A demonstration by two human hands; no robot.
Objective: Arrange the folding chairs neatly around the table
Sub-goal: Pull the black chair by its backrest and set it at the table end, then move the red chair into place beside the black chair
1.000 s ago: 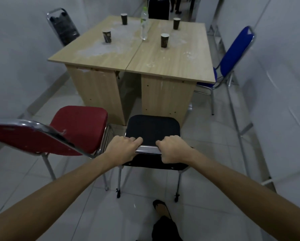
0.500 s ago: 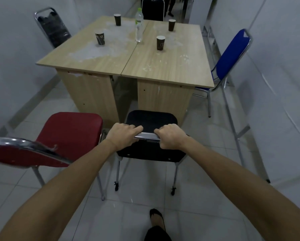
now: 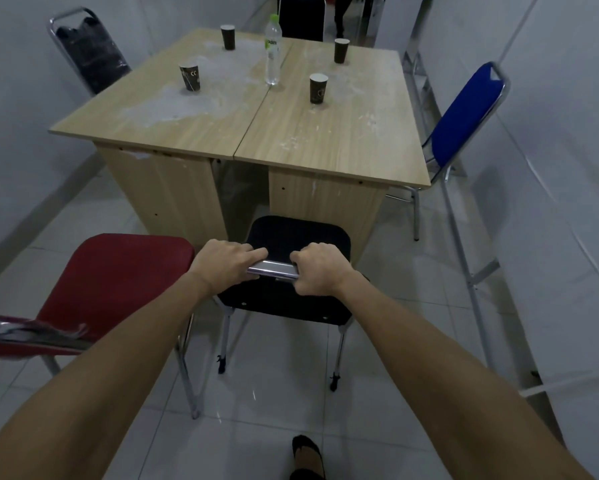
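Head view: 4 paper cups (image 3: 318, 88), contents unseen, water bottle (image 3: 273, 51) on table (image 3: 326, 140).

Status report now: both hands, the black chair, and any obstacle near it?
Left hand and right hand in a grip on the black chair top rail. Chair faces table, seat near its front panels. Red chair close on the left.

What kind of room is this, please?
Probably a plain meeting or break room: two wooden tables pushed together, paper cups and a water bottle on top, folding chairs around, white tiled floor.
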